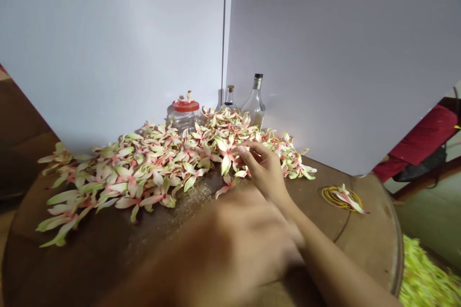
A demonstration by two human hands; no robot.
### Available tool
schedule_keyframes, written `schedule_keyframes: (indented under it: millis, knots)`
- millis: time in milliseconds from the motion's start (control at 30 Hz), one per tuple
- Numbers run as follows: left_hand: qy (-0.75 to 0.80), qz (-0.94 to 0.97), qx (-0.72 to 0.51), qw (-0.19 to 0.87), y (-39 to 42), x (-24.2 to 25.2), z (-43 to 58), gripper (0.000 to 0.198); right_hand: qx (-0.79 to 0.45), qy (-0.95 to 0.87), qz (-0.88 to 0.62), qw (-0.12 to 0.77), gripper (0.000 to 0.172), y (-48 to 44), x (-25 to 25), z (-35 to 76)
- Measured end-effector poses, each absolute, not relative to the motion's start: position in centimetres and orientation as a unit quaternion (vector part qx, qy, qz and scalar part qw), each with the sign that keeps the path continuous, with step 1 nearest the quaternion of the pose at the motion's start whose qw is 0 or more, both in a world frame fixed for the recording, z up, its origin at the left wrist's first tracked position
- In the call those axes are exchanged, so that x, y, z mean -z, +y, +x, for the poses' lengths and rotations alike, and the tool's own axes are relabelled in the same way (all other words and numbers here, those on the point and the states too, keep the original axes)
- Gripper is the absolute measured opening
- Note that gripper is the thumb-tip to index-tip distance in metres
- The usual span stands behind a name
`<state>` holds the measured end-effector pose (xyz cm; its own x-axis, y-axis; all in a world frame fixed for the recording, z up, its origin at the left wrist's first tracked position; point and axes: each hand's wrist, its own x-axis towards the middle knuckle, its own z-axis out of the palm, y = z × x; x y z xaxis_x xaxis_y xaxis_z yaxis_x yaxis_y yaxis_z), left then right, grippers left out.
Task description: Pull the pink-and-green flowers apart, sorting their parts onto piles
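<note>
My right hand reaches in from the lower right, thumb and finger pinched on a pink-and-white flower with pale green petal tips. The flower is held up at the front edge of a wide heap of similar flowers. Close to the camera, my left hand crosses in front of the right forearm. Motion smears its fingers, so whether it holds anything cannot be made out. A loose flower lies on the table just below the pinched one.
Behind the heap stand a red-lidded jar with a flower on top, a small corked bottle and a taller glass bottle. White panels enclose the brown round table. Yellow rings lie at right.
</note>
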<state>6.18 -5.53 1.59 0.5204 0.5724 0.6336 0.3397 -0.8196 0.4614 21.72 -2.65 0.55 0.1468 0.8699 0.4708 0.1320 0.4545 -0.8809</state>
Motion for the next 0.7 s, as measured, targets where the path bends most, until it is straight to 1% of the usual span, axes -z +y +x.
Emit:
schedule_keyframes:
  millis: [33, 133, 200, 367, 467, 533, 633, 700]
  knots:
    - [0.242, 0.866, -0.424, 0.113, -4.1, -2.0, 5.6, 0.013, -0.298, -0.588, -0.429, 0.618, 0.018, -2.6, -0.5, 21.7]
    - [0.2, 0.861, -0.466, 0.029, 0.0, -1.9, 4.0, 0.013, -0.333, -0.602, -0.415, 0.596, 0.018, -2.2, -0.2, 21.7]
    - [0.215, 0.858, -0.466, 0.017, 1.8, -1.1, 3.2, 0.013, -0.367, -0.613, -0.402, 0.573, 0.018, -2.0, 0.2, 21.6]
    - [0.257, 0.854, -0.448, 0.066, 2.1, 0.6, 2.2, 0.011, -0.419, -0.619, -0.387, 0.54, 0.014, -1.8, 1.2, 20.9]
    - [0.302, 0.842, -0.433, 0.11, 1.5, 0.2, 2.0, 0.019, -0.458, -0.605, -0.374, 0.534, 0.014, -1.9, 1.4, 20.6]
    - [0.314, 0.835, -0.428, 0.143, 1.3, -0.2, 1.8, 0.022, -0.46, -0.606, -0.374, 0.531, 0.015, -2.0, 1.3, 20.5]
    - [0.312, 0.826, -0.427, 0.195, 1.4, -0.5, 1.5, 0.015, -0.458, -0.613, -0.371, 0.526, 0.014, -2.2, 0.9, 20.5]
    - [0.308, 0.822, -0.43, 0.21, 1.5, -0.5, 1.4, 0.01, -0.471, -0.612, -0.367, 0.519, 0.014, -2.2, 0.7, 20.5]
